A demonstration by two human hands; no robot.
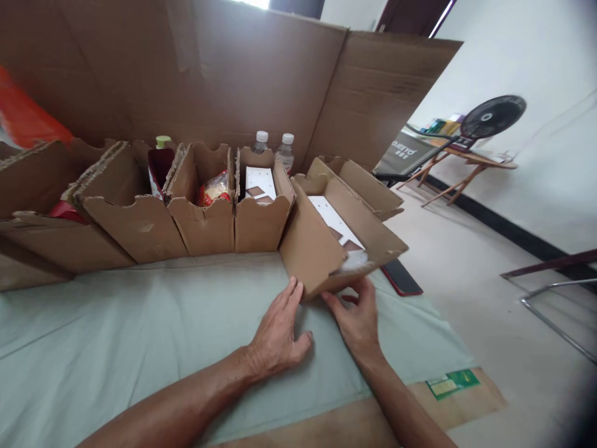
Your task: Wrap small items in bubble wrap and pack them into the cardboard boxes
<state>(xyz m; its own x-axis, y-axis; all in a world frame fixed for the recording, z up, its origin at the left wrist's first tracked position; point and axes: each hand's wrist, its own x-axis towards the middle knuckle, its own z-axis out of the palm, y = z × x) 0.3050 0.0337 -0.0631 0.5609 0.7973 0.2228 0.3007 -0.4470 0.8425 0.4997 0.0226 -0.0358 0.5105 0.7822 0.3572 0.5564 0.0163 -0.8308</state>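
A tilted cardboard box (pixel 311 249) with white and brown packs inside rests at the right end of a row of boxes. My left hand (pixel 278 336) lies flat on the pale green cloth (pixel 116 348), fingers stretched, fingertips touching the box's near bottom corner. My right hand (pixel 357 317) reaches under the box's front edge, fingers curled against its underside.
Several open cardboard boxes (pixel 212 218) line up to the left, holding snack packs, a red carton and two water bottles (pixel 261 142). A tall cardboard wall (pixel 233 74) stands behind. A dark phone (pixel 402 277) lies beside the box. A fan (pixel 492 116) and folding table stand at right.
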